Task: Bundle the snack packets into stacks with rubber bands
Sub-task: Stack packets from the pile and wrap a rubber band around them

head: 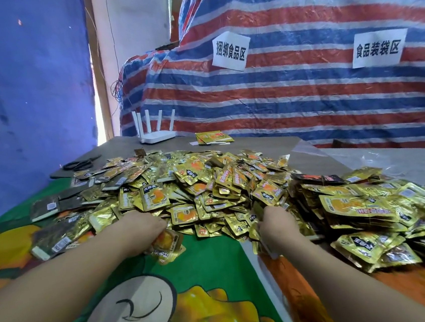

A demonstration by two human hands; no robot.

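Fingers of left hand [145, 230] gripping gold packets [166, 244], right hand [278, 223] apparently pinching some too

Two white paper signs are hanging on the striped tarpaulin [304, 93]: the left sign [231, 51] is reading 捆绑食品区, the right sign [378, 48] 食品装袋区. Packet print is showing too blurred to read.

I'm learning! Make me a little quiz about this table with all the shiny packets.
1. True or false: the left hand holds gold foil snack packets.
2. What black tool lies at the table's far left edge?
3. The white router with upright antennas stands: A) behind the big packet pile, B) on it, C) under the right hand.

Key: 1 true; 2 black-handled scissors; 3 A.
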